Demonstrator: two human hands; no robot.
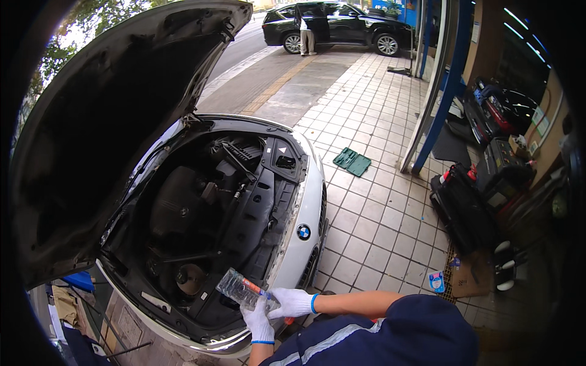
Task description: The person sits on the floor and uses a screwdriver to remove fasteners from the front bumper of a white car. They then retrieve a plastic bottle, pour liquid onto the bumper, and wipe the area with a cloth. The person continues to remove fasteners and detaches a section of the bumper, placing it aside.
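Observation:
A clear plastic bottle (235, 286) with an orange and blue label lies slanted over the front edge of a white BMW's engine bay. My left hand (258, 319), in a white knit glove with a blue cuff, grips it from below. Around its near end closes my right hand (291, 302), gloved the same way. That end is mostly hidden by the gloves; a red piece shows just beyond them, and I cannot tell whether it is the cap. Beneath the bottle is the black front trim (249, 224), with a round reservoir cap (182, 277) to its left.
The raised hood (105, 105) hangs over the engine cover (176, 201). A green tool case (352, 161) lies unfolded on the tiled floor (366, 219). Blue posts (439, 123), black bags (462, 215) and a cardboard piece (471, 274) stand right. A person (307, 39) is beside a black SUV (339, 23).

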